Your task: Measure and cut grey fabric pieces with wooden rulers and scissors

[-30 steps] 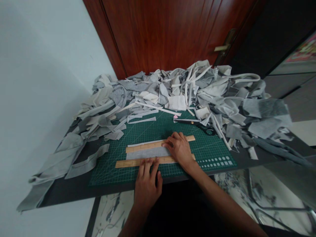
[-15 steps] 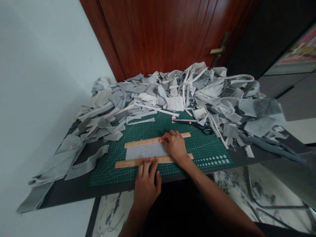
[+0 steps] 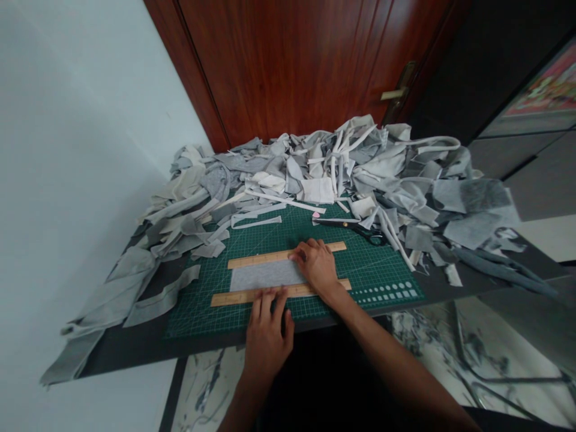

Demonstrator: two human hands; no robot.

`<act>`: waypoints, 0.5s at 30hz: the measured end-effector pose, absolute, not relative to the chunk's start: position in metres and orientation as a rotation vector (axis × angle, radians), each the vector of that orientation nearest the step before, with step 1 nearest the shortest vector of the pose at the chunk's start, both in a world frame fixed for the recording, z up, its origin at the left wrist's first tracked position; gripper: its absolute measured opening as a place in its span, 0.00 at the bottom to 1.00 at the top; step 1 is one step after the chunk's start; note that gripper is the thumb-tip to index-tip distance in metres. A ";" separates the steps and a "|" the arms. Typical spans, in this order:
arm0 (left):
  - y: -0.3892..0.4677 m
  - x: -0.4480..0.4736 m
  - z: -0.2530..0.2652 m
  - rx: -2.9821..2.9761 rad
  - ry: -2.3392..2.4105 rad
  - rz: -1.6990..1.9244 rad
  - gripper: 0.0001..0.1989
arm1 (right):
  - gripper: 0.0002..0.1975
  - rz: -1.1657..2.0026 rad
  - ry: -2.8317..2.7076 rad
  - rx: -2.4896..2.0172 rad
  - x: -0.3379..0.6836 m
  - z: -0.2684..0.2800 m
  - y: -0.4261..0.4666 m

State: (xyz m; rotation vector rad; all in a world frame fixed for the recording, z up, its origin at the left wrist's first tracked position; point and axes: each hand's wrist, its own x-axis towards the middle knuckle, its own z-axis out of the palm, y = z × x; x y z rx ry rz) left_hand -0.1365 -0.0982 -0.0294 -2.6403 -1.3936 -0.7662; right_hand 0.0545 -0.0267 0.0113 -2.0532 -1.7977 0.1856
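A piece of grey fabric (image 3: 258,275) lies flat on a green cutting mat (image 3: 270,239), between two wooden rulers. My left hand (image 3: 269,324) rests with outstretched fingertips on the near ruler (image 3: 234,298). Over the right part of the fabric, my right hand (image 3: 317,264) has its fingers curled, thumb and fingertips pinching at the far ruler (image 3: 252,260). That hand and wrist hide the fabric's right end and parts of both rulers. Black-handled scissors (image 3: 360,227) lie beyond my right hand, next to a small pink piece (image 3: 315,215).
A heap of grey and white fabric scraps (image 3: 270,162) lines the back and both sides of the dark table (image 3: 121,348). One strip (image 3: 164,297) curves onto the mat's left edge. Behind stands a brown door (image 3: 288,66), with a white wall (image 3: 81,150) on the left.
The view has shifted very slightly. Both hands, the rulers and the fabric stay in the same positions relative to one another.
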 end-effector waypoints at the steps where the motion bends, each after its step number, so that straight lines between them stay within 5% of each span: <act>1: -0.099 -0.136 -0.028 -2.643 -1.396 -0.764 0.21 | 0.10 0.173 -1.811 -2.045 0.055 0.011 -0.027; 15: -0.029 -0.132 -0.003 -2.757 -1.390 -0.685 0.14 | 0.10 0.136 -1.908 -2.020 0.063 0.012 -0.024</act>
